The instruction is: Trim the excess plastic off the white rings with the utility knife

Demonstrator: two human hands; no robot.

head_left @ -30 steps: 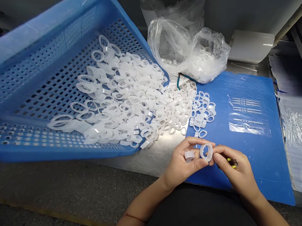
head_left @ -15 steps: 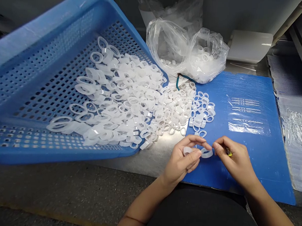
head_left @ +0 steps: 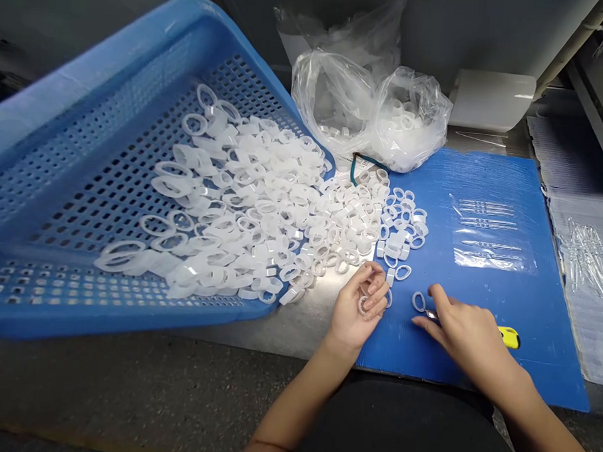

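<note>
My left hand is curled palm up over the left edge of the blue mat, its fingers closed around a translucent white plastic ring. To its right, my right hand grips a yellow-handled cutter. The handle's end sticks out behind the hand, and a short metal tip shows by the thumb and index finger. Just beyond that tip is another white ring; I cannot tell whether they touch. A few more rings lie on the mat close to my left hand, one of them a loose ring.
A large blue perforated basket lies tilted at the left, white rings spilling from it onto the metal table and blue mat. Behind stand clear plastic bags with rings inside. Thin clear pieces in a flat bag lie right, with a loose pile beyond.
My hands have moved apart; the left drew back left and its fingers curled in. My right hand turned, and the cutter's yellow handle now shows behind it.
</note>
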